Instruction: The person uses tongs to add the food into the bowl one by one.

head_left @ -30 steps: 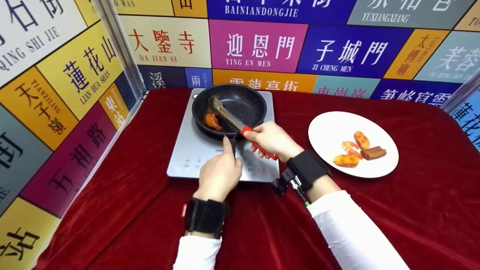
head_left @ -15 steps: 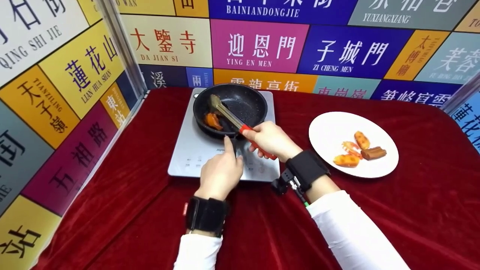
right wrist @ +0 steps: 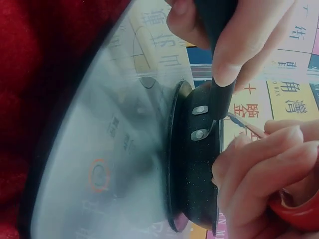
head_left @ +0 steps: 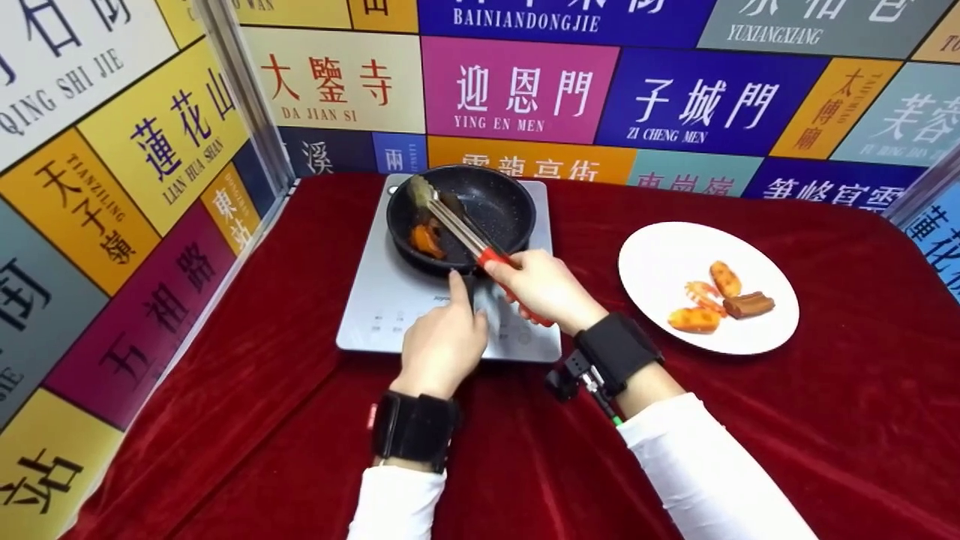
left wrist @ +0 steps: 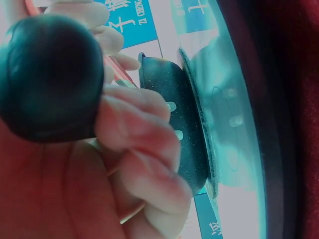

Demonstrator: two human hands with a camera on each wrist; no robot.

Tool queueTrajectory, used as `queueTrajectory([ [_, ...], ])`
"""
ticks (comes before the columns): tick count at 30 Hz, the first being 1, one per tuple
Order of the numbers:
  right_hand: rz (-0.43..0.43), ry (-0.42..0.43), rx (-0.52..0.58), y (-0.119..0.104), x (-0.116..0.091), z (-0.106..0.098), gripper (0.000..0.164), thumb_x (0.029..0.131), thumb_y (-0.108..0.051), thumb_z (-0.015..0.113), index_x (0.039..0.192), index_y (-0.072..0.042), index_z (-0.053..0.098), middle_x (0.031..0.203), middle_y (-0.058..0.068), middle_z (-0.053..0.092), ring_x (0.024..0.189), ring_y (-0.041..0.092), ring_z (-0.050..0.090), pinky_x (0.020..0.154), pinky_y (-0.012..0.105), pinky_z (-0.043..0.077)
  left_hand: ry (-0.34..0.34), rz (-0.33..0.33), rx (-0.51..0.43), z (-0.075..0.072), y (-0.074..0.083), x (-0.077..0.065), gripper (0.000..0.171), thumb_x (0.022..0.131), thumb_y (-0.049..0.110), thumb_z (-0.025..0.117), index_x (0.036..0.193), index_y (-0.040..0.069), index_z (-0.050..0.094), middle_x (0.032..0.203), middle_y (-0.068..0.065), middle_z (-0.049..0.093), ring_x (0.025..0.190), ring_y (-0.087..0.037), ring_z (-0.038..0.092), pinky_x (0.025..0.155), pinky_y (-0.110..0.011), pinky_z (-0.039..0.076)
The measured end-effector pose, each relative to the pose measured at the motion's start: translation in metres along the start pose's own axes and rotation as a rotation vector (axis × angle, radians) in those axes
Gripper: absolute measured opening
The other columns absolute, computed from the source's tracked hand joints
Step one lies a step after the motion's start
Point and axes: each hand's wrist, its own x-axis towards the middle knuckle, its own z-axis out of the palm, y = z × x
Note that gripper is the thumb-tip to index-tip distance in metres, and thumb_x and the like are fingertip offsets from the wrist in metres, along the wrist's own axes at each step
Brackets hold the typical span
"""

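Observation:
My left hand (head_left: 444,341) grips the handle (right wrist: 223,99) of a black speckled frying pan (head_left: 499,206), its index finger stretched along it toward the rim. The handle's rounded end (left wrist: 50,79) fills much of the left wrist view. With my right hand (head_left: 547,289) I hold tongs (head_left: 461,229) that have metal arms and red grips. Their head lies over the pan's far left side, overlapping the rim in the head view. An orange piece of food (head_left: 427,241) lies at the pan's left, with a darker piece beside it, partly hidden by the tongs.
Beneath the pan is a silver induction cooker (head_left: 367,315). To the right, a white plate (head_left: 649,262) bears spotted yellow pieces (head_left: 694,320), a shrimp (head_left: 703,296) and a brown stick-like piece (head_left: 748,305). Red cloth (head_left: 262,375) covers the table; printed panels stand behind and at left.
The tongs' head has shifted up and left toward the pan's far left rim, and my right hand has turned slightly. The left hand stays on the handle; the pan has barely moved.

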Motion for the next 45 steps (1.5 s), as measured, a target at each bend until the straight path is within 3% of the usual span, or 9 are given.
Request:
queueTrajectory([
  [13, -0.046, 0.069, -0.003, 0.019, -0.013, -0.005, 0.032, 0.084, -0.046, 0.056, 0.096, -0.016, 0.059, 0.068, 0.013, 0.055, 0.038, 0.016, 0.044, 0.030, 0.024, 0.031, -0.018, -0.003, 0.000, 0.001, 0.001, 0.000, 0.066, 0.092, 0.036, 0.040, 0.143, 0.004, 0.014, 0.055, -0.002, 0.051, 0.045, -0.018, 0.049, 0.042, -0.032, 0.038],
  [19, -0.096, 0.077, 0.029, 0.032, -0.018, -0.002, 0.039, 0.079, -0.054, 0.058, 0.102, -0.022, 0.059, 0.068, 0.020, 0.055, 0.040, 0.026, 0.052, 0.033, 0.031, 0.041, 0.009, -0.009, 0.013, 0.001, 0.000, 0.000, 0.065, 0.091, 0.036, 0.042, 0.142, 0.003, 0.017, 0.056, -0.004, 0.052, 0.047, -0.019, 0.050, 0.043, -0.034, 0.038],
  [23, -0.109, 0.091, 0.061, 0.042, -0.022, -0.002, 0.045, 0.074, -0.058, 0.060, 0.107, -0.026, 0.058, 0.070, 0.020, 0.058, 0.044, 0.033, 0.053, 0.034, 0.033, 0.041, 0.009, -0.010, 0.015, 0.001, 0.001, 0.000, 0.065, 0.091, 0.037, 0.041, 0.143, 0.004, 0.016, 0.056, -0.004, 0.052, 0.047, -0.019, 0.050, 0.044, -0.034, 0.038],
  [29, -0.124, 0.114, 0.102, 0.054, -0.031, -0.008, 0.041, 0.081, -0.045, 0.061, 0.116, -0.026, 0.054, 0.074, 0.016, 0.060, 0.043, 0.035, 0.048, 0.031, 0.032, 0.038, -0.010, -0.023, 0.023, 0.001, 0.002, 0.000, 0.066, 0.092, 0.038, 0.041, 0.143, 0.005, 0.014, 0.057, -0.004, 0.052, 0.048, -0.019, 0.050, 0.044, -0.033, 0.038],
  [34, -0.131, 0.127, 0.144, 0.047, -0.051, -0.017, 0.043, 0.084, -0.035, 0.061, 0.122, -0.017, 0.051, 0.063, 0.021, 0.053, 0.036, 0.021, 0.043, 0.030, 0.032, 0.036, -0.030, -0.029, 0.010, 0.001, 0.003, 0.000, 0.066, 0.092, 0.038, 0.039, 0.143, 0.006, 0.012, 0.055, -0.002, 0.051, 0.046, -0.018, 0.048, 0.042, -0.032, 0.038],
  [37, -0.127, 0.128, 0.149, 0.043, -0.065, -0.021, 0.045, 0.084, -0.030, 0.062, 0.124, -0.014, 0.049, 0.055, 0.018, 0.049, 0.036, 0.025, 0.042, 0.030, 0.032, 0.034, -0.033, -0.033, 0.005, 0.001, 0.003, 0.000, 0.066, 0.093, 0.038, 0.038, 0.144, 0.007, 0.011, 0.055, -0.002, 0.050, 0.045, -0.018, 0.047, 0.042, -0.032, 0.038],
  [45, -0.092, 0.184, 0.096, 0.097, -0.074, -0.027, 0.061, 0.069, -0.047, 0.072, 0.123, -0.039, 0.046, 0.054, 0.011, 0.047, 0.031, 0.021, 0.039, 0.028, 0.037, 0.035, -0.018, -0.021, 0.015, 0.001, 0.002, -0.001, 0.065, 0.093, 0.038, 0.038, 0.143, 0.006, 0.012, 0.055, -0.003, 0.050, 0.046, -0.019, 0.048, 0.042, -0.033, 0.037],
])
